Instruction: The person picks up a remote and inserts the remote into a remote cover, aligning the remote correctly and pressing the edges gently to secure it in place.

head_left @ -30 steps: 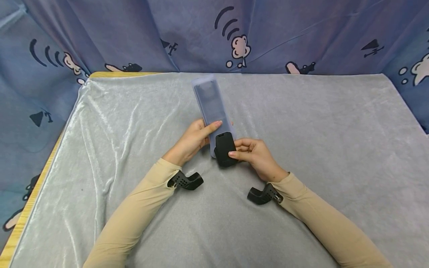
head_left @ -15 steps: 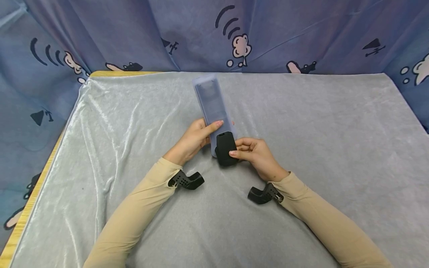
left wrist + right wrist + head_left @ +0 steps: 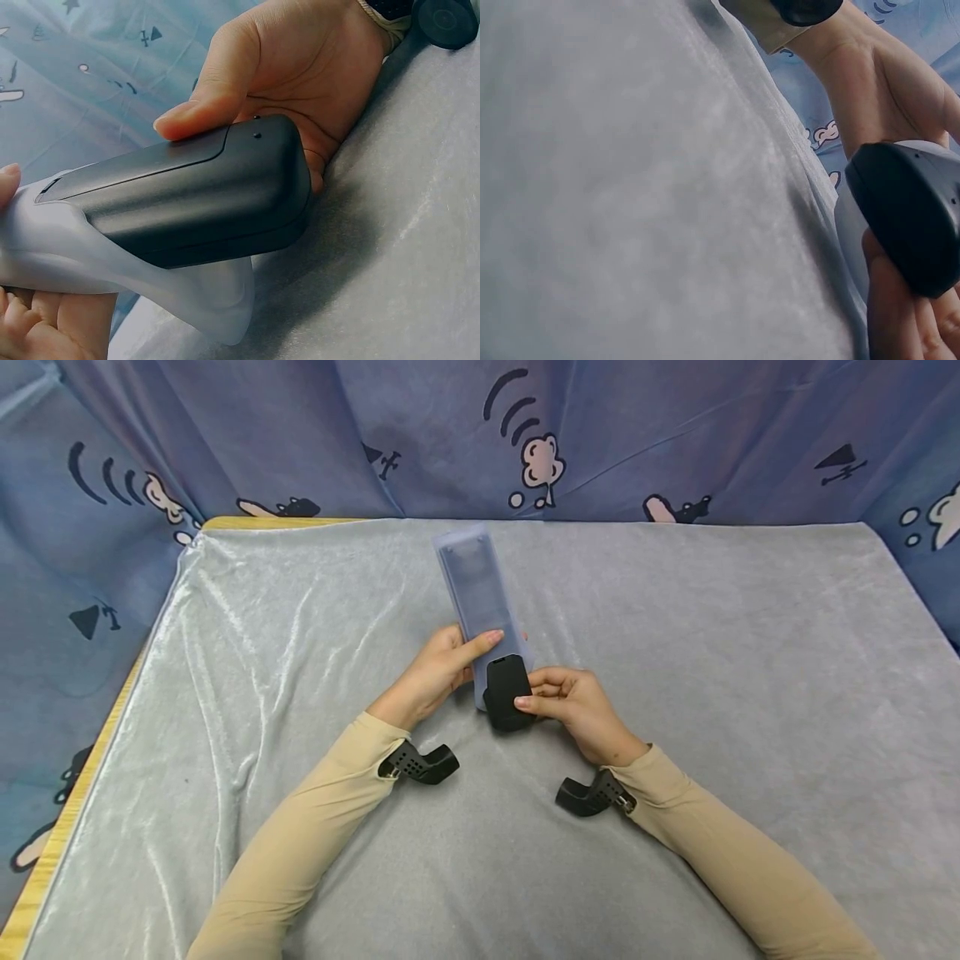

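A black remote control sticks out of the near end of a long, translucent bluish sleeve in the head view. My left hand grips the sleeve around its middle, thumb lying across the top. My right hand pinches the black end from the right between thumb and fingers. In the left wrist view the remote shows a lid seam and two small dots near its rounded end, while the soft sleeve droops below it. The right wrist view shows the remote's blunt end.
A grey velvety cloth covers the table, with folds at the left. Bare wooden edge shows along the left side. A blue patterned curtain hangs behind. Black wrist cameras sit on both forearms.
The hands, remote and sleeve stay in almost the same pose. The whole head view has shifted very slightly.
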### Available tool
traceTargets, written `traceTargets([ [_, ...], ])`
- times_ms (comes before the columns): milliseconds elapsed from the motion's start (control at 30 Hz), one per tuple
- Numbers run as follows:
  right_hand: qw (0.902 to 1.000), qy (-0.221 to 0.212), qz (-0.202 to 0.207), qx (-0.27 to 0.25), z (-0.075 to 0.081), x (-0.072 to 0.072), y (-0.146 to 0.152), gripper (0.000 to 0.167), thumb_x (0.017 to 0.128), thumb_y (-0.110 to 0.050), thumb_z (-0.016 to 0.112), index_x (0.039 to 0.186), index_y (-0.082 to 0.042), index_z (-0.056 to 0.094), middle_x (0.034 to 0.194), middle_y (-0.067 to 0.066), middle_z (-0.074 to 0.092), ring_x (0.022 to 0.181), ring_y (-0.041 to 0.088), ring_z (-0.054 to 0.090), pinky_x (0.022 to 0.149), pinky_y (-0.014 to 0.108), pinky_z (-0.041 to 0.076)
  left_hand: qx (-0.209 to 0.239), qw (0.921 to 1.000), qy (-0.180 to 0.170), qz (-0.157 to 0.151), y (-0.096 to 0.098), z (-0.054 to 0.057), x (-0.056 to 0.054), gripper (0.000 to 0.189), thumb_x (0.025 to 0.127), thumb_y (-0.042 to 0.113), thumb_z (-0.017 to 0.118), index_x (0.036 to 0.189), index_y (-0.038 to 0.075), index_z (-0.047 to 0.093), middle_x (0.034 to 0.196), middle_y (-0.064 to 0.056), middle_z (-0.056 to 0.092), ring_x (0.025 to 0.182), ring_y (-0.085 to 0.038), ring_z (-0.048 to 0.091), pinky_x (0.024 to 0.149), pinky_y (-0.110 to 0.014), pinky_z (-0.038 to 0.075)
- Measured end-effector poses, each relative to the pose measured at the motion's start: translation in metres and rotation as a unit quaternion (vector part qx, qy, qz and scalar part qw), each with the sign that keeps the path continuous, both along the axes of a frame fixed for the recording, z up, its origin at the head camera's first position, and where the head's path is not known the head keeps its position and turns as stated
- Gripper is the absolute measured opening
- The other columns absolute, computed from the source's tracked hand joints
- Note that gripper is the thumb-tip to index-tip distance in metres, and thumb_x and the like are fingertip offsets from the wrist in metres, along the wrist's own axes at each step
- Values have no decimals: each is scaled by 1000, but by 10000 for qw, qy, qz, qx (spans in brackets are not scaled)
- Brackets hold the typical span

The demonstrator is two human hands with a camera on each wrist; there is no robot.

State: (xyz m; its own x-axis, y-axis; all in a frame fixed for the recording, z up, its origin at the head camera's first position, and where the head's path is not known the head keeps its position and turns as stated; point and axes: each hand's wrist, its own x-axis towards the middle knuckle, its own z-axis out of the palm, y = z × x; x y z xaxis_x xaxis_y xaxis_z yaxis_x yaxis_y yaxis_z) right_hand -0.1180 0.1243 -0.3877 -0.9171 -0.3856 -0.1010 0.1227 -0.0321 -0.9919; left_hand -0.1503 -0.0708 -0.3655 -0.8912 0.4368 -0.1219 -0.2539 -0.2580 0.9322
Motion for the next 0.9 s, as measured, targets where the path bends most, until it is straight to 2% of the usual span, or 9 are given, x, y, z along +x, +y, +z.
traceTargets([
  [233,10000,-19,-50,47,1,0,1,25,83,6,65,105,16,59,82,1,71,76,14,66,69,26,54,-56,10000,-37,-14,1,0,-2,35,99,8,45,129,-11,43,126,-26,54,108,-24,60,94,-37,47],
  [367,9999,-111,-30,119,1,-1,0,27,83,3,65,107,13,58,86,1,71,77,13,66,69,26,54,-138,9990,-332,284,-2,1,-4,33,98,9,50,125,-10,47,109,-15,66,94,-16,64,86,-31,51],
  [467,9997,-162,110,176,2,-2,-2,29,85,1,65,110,12,57,89,2,70,78,13,65,70,27,53,-82,9971,-561,515,-6,2,-6,27,97,9,51,118,-7,50,94,-3,67,84,-12,65,78,-28,53],
  [533,9995,-194,209,155,3,-3,-3,31,85,1,64,113,12,56,90,4,70,78,14,65,71,28,54,45,9965,-616,563,-9,3,-7,23,97,8,50,115,-6,51,91,-2,68,82,-12,66,77,-28,53],
  [800,9990,-255,368,-22,3,-3,-1,33,83,8,62,114,15,52,90,7,68,80,15,67,76,33,55,271,9963,-528,627,-12,6,-8,17,97,8,50,109,-4,52,92,-3,69,84,-13,66,76,-28,54],
  [900,9993,-222,295,-19,3,-3,0,32,83,9,62,114,16,53,89,5,69,80,15,67,77,32,55,283,9970,-501,513,-10,7,-8,22,98,8,49,113,-7,51,103,-12,69,88,-14,66,81,-30,53],
])
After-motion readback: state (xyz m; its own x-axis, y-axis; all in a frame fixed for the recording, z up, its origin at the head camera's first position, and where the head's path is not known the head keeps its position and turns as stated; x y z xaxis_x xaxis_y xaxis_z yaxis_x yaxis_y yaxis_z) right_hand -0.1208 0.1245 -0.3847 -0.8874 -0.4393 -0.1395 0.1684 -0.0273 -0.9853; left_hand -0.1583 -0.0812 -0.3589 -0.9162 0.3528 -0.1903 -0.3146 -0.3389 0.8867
